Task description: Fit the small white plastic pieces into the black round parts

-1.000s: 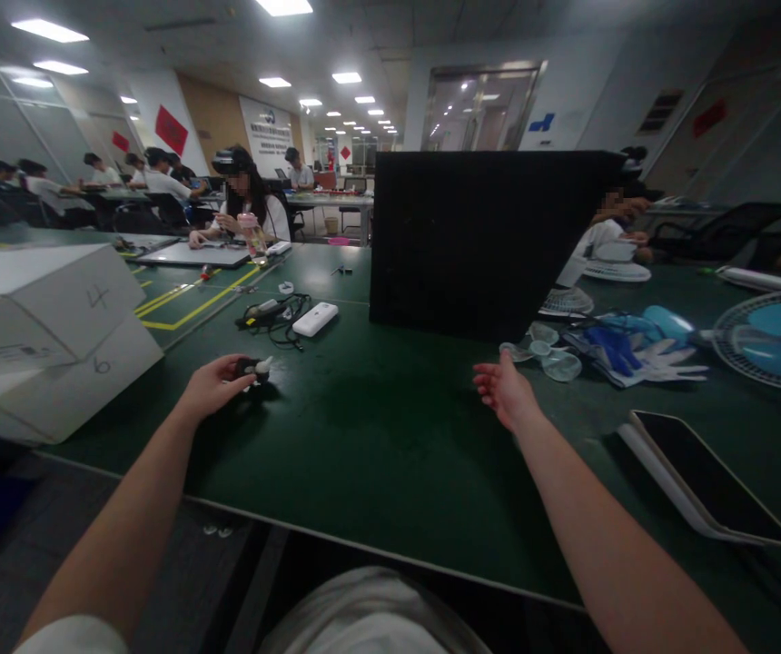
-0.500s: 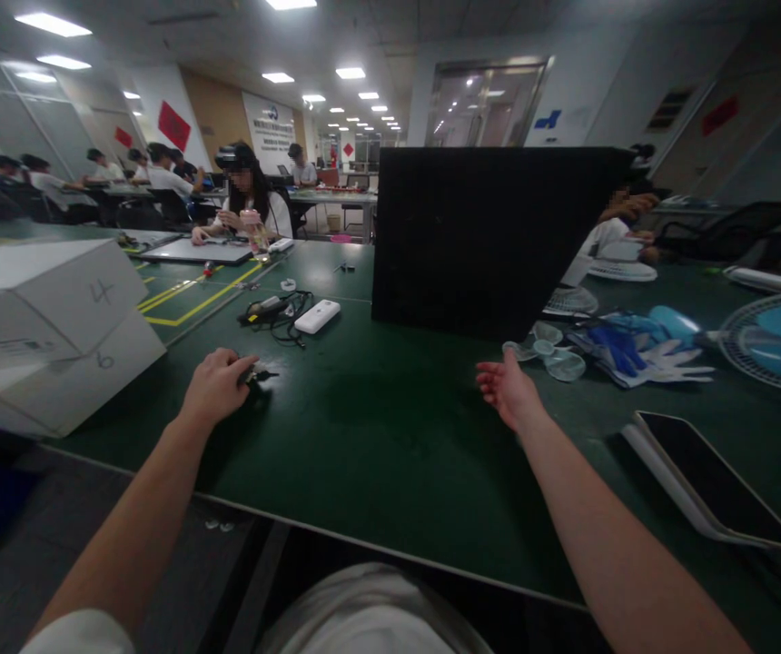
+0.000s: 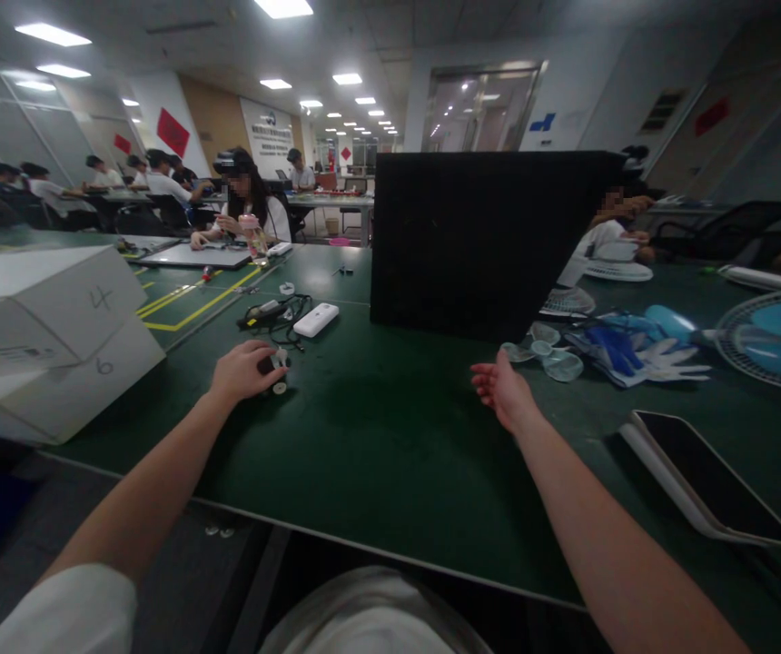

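My left hand (image 3: 244,371) rests on the green table (image 3: 390,454), its fingers curled round a small black and white part (image 3: 276,365). A tiny white round piece (image 3: 280,389) lies on the table just below the fingertips. My right hand (image 3: 503,392) hovers above the table to the right, palm turned inward, fingers loosely apart and holding nothing. It is nearest to the clear plastic fan blades (image 3: 544,352) lying in front of a tall black panel (image 3: 479,241).
Two stacked white boxes (image 3: 43,336) stand at the left. A white power bank (image 3: 315,319) and black cables (image 3: 271,313) lie beyond my left hand. Blue and white gloves (image 3: 636,350), a blue fan grille (image 3: 776,338) and a tablet (image 3: 707,477) sit at the right. Other people work at tables behind.
My left hand has slid right and slightly farther along the table with the small part. The right hand has barely moved.
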`<state>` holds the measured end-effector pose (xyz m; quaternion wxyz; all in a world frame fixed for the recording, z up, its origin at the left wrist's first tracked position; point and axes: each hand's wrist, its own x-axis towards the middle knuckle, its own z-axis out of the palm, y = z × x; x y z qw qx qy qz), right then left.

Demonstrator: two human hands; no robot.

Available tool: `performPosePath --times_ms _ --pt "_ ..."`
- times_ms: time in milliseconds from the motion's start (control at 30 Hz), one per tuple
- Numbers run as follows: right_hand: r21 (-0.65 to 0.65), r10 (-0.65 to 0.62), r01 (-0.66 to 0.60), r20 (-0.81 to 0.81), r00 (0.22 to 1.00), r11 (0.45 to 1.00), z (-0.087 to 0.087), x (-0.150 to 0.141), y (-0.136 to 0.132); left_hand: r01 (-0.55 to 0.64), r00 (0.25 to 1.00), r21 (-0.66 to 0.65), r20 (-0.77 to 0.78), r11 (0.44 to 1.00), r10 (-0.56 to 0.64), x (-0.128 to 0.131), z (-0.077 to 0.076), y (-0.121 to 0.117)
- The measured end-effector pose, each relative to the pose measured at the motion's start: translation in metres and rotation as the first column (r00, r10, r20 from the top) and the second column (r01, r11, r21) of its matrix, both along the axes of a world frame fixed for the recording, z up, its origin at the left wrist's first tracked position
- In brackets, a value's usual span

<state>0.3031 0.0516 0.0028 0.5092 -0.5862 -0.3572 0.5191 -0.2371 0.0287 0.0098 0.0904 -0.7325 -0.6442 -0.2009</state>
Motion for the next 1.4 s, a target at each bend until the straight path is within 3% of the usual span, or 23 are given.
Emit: performPosePath --times_ms 133,300,467,667,800,933,1033,1133,1267,1333,1400 --pt "0.001 -0.003 0.003 0.012 1.000 1.000 -0.002 0.000 0.001 0.046 0.998 -0.029 0.038 0.999 -0.045 -0.001 -0.003 0.008" --pt "0.004 -0.005 0.005 0.009 1.000 1.000 0.000 -0.002 0.000 0.195 0.981 -0.154 0.045 0.969 -0.191 -0.002 -0.001 0.021" --pt "0.002 -0.006 0.006 0.028 1.000 1.000 0.001 -0.002 -0.001 0.269 0.962 -0.194 0.104 0.944 -0.252 0.018 -0.002 0.024" --pt "0.002 -0.015 0.015 0.036 0.999 1.000 0.002 -0.003 -0.001 0.352 0.926 -0.118 0.192 0.929 -0.326 0.086 -0.004 0.018" --pt "-0.001 -0.006 0.006 0.019 1.000 1.000 0.002 -0.002 -0.001 0.446 0.864 -0.116 0.316 0.887 -0.393 0.159 -0.001 0.020" --pt "-0.015 0.006 -0.006 -0.001 1.000 1.000 0.001 0.001 0.000 0.578 0.765 -0.104 0.415 0.809 -0.493 0.238 0.000 0.022" --pt "-0.013 -0.003 0.003 -0.005 1.000 1.000 0.002 -0.001 -0.002 0.630 0.727 -0.103 0.429 0.770 -0.537 0.281 -0.004 0.021" --pt "0.004 -0.008 0.008 0.000 1.000 1.000 0.004 -0.004 -0.003 0.642 0.729 -0.115 0.399 0.758 -0.557 0.301 -0.005 0.017" --pt "0.001 -0.006 0.006 0.012 1.000 1.000 0.004 -0.005 -0.004 0.653 0.739 -0.121 0.319 0.748 -0.594 0.299 0.000 0.012" --pt "0.012 -0.018 0.017 0.039 0.999 1.000 0.005 -0.005 -0.004 0.633 0.726 -0.070 0.400 0.771 -0.560 0.294 0.006 0.009" --pt "0.081 -0.047 0.037 0.129 0.991 0.996 0.008 -0.006 -0.008 0.552 0.650 0.016 0.618 0.834 -0.442 0.290 0.013 0.008"
